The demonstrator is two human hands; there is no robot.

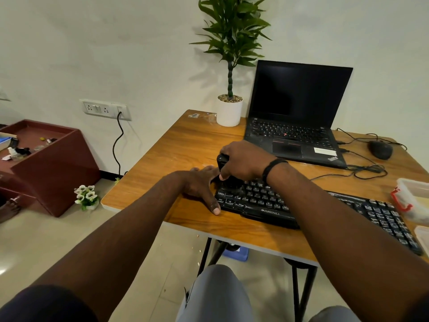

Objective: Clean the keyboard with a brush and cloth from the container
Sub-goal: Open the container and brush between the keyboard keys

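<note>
Keyboard [301, 206]: black, lying at a slant on the near right part of the table [176, 149], its left end under the hands.
Brush [224, 167]: black, upright in the right hand, its bristle end down on the keyboard's far left keys — the bristles are too dark to make out clearly.
Right hand [243, 162]: fingers and thumb curled round the brush, gripping it from above; a black band sits on the wrist.
Left hand [200, 184]: fingers straight and spread, palm down on the table, against the keyboard's left edge, thumb along the near corner.
Container [414, 198]: clear plastic with a red clasp, at the table's right edge just beyond the keyboard; contents cannot be told.
Laptop [297, 112]: open, screen dark, behind the keyboard.
Mouse [380, 149]: black, right of the laptop, cables trailing between them.
Plant [229, 66]: in a white pot at the far edge, left of the laptop.
</note>
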